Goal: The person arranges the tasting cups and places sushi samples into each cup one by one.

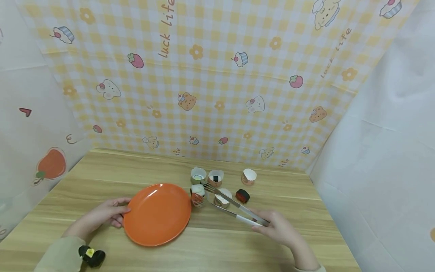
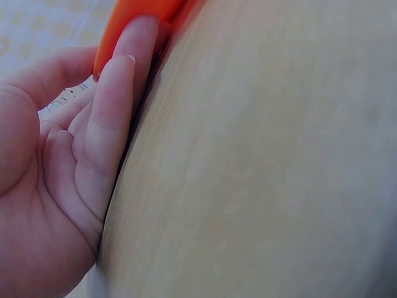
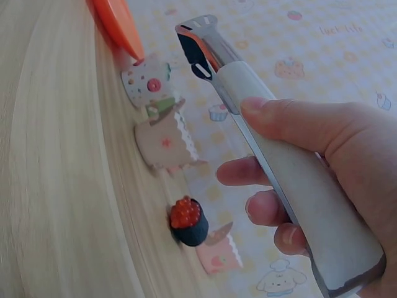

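Note:
My left hand (image 1: 110, 213) pinches the left rim of an orange plate (image 1: 157, 215), thumb on top and fingers underneath. A pair of metal tongs (image 1: 234, 206) with pale handles is gripped in my right hand (image 1: 280, 228), and its tips point left toward a white-topped sushi piece (image 1: 197, 189) at the plate's right edge. In the right wrist view, a dark patch and an orange strip show between the tong tips; I cannot tell whether the tongs hold something. Salmon-roe sushi (image 3: 188, 220) wrapped in black seaweed sits on the table below the tongs.
Behind the tongs stand a paper cup (image 1: 198, 175) with something greenish inside and another cup (image 1: 215, 178) with a black-and-white piece. One more cup (image 1: 249, 176) stands at the back right. A white cup (image 1: 222, 198) lies partly behind the tongs. Patterned cloth (image 1: 217, 75) hangs behind.

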{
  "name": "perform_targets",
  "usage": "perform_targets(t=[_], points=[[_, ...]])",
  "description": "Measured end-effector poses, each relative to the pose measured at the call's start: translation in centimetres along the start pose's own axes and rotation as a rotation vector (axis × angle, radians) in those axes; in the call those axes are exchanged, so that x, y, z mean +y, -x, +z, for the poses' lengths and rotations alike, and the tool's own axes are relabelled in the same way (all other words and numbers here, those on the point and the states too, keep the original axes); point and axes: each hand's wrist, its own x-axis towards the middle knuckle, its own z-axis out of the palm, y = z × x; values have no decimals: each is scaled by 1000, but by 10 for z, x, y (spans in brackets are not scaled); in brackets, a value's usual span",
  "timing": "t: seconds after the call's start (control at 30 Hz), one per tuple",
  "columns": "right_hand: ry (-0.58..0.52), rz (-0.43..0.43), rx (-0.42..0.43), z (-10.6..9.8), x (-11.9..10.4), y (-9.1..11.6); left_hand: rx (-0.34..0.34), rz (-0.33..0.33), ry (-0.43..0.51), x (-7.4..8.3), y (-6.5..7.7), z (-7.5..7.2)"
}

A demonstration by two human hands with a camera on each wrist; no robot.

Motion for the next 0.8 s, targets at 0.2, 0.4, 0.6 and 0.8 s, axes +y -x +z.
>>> perform_targets(t=[0.2, 0.4, 0.6, 0.8], points=[[-1, 6, 14, -4, 3, 7, 3, 2, 0, -1, 0, 0], [34, 15, 40, -5, 5, 14, 9, 3, -7, 0, 0, 1], [41, 23, 74, -8, 8, 24, 19, -4, -11, 1, 0, 1], [34, 35, 82, -11, 12, 32, 20, -3, -19, 1, 0, 1]])
